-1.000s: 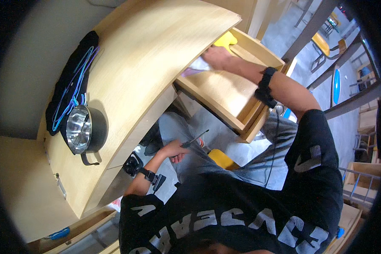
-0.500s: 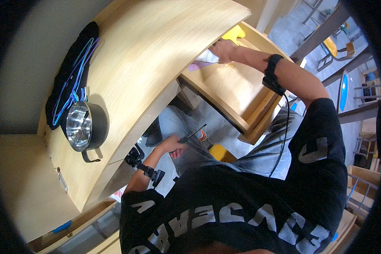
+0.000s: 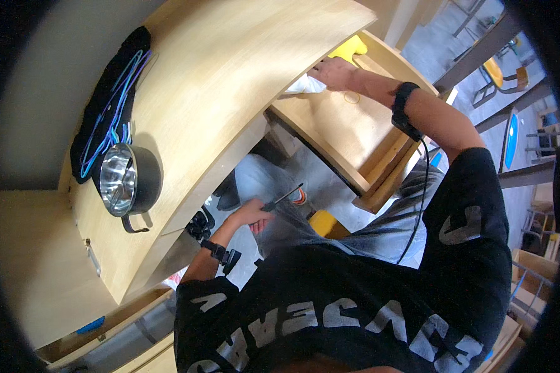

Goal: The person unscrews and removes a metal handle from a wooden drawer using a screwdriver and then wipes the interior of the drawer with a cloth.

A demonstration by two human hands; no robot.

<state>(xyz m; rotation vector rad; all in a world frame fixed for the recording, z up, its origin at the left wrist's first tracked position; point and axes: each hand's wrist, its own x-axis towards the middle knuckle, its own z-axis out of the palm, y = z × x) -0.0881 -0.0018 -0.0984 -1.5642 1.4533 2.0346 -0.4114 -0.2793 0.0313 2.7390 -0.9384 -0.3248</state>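
My left hand (image 3: 253, 214) rests over my left thigh, closed around the dark handle of a screwdriver (image 3: 284, 196). Its thin shaft points up and to the right. My right hand (image 3: 336, 73) reaches into an open wooden drawer (image 3: 317, 127), at the end that runs beneath the wooden top (image 3: 230, 68). A crumpled white piece (image 3: 306, 85), perhaps a bag, lies against that hand; the edge of the top hides part of it and my fingertips. Just beyond my right hand is a yellow item (image 3: 350, 48). A thin loop (image 3: 352, 97) lies on the drawer's bottom.
On the top at left stands a steel pot (image 3: 144, 180) with a black outside, beside black cloth (image 3: 87, 137) and blue and purple hangers (image 3: 115, 118). A yellow block-like thing (image 3: 326, 225) sits on the floor between my legs. Chairs (image 3: 494, 71) stand farther right.
A purple piece beside the white one has gone out of sight in the drawer. My right hand has shifted slightly. The left hand keeps its hold on the screwdriver; the view has shifted slightly.
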